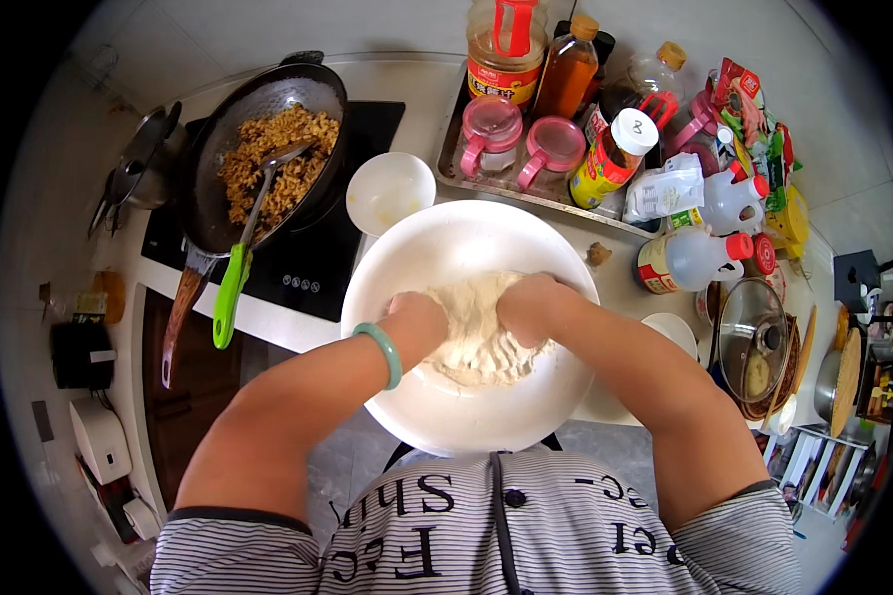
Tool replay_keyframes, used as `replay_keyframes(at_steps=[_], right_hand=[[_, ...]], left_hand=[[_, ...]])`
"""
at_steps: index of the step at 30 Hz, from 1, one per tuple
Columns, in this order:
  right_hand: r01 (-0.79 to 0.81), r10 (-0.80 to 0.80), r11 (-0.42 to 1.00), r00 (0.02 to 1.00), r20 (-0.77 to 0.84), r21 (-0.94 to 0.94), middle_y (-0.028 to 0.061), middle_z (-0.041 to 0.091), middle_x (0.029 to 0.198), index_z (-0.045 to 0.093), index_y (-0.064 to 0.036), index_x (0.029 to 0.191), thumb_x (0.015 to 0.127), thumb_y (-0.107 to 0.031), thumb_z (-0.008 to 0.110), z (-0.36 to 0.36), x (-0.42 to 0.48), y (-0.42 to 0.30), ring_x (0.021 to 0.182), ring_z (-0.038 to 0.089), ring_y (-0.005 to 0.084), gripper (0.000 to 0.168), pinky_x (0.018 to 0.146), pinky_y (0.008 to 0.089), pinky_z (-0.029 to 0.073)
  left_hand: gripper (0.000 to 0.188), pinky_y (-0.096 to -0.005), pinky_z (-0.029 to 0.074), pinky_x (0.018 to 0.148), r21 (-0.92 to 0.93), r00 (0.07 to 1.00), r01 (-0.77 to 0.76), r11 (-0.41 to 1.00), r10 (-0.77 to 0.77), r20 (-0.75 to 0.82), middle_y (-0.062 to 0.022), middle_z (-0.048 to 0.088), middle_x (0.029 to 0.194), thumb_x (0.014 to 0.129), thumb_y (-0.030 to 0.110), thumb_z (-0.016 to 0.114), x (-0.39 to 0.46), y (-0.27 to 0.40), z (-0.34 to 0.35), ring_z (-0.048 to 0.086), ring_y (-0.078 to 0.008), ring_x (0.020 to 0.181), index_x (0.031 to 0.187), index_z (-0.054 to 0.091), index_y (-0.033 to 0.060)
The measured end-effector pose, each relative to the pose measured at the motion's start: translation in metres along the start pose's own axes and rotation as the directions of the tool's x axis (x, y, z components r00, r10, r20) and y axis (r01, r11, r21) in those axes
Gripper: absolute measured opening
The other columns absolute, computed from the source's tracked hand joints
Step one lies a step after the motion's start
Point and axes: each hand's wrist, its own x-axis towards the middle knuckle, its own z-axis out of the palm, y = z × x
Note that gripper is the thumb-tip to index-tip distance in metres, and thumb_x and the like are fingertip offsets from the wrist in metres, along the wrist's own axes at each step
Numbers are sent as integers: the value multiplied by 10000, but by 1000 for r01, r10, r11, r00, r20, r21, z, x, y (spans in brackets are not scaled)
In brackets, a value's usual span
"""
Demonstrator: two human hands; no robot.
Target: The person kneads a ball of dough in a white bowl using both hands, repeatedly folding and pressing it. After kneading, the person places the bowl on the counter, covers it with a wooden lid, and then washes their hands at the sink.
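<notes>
A large white basin stands before me with a mass of pale, floury dough in it. The dough is rough and uneven, with ridges along its near edge. At its left side my left hand is curled into the dough, a pale green bangle around that wrist. My right hand grips the dough from the right, knuckles up. The fingertips of both hands are hidden.
A small white bowl touches the basin's far left side. On the black cooktop sits a wok of browned crumbly food with a green-handled spatula. A metal tray holds bottles and pink-lidded jars; a glass lid lies right.
</notes>
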Motion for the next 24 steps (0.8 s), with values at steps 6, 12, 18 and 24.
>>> replay_keyframes(at_steps=[6,12,18,24], right_hand=[[-124,110,991,971,-211,-55,99,666,854,680,-95,885,659,-133,624,10,-13,-11,811,651,277,235,680,383,507],[-34,233,898,882,-410,438,144,627,968,558,-47,1055,649,-284,736,-18,-13,-3,902,603,307,502,766,403,471],[-142,196,909,976,-99,392,161,618,1032,537,-4,1094,552,-270,832,-35,12,-6,976,587,301,672,803,373,476],[-103,208,962,874,-440,252,128,605,978,565,-20,972,593,-204,792,-6,-4,-32,960,572,285,479,787,368,479]], left_hand=[[187,-371,524,702,-149,987,133,980,-145,-68,-113,666,937,797,88,541,-22,3,-6,644,-278,883,926,674,68],[339,-395,468,838,-626,903,58,777,-309,-299,-173,547,1084,728,11,628,-54,12,3,549,-333,1019,1053,541,51],[539,-399,418,906,-598,812,-90,796,-289,-506,-159,525,1064,627,114,769,-43,8,1,513,-347,1036,1081,489,35],[674,-394,412,914,-636,839,-239,734,-174,-516,-173,536,1078,547,149,819,-35,-11,-6,511,-332,1044,1123,498,10]])
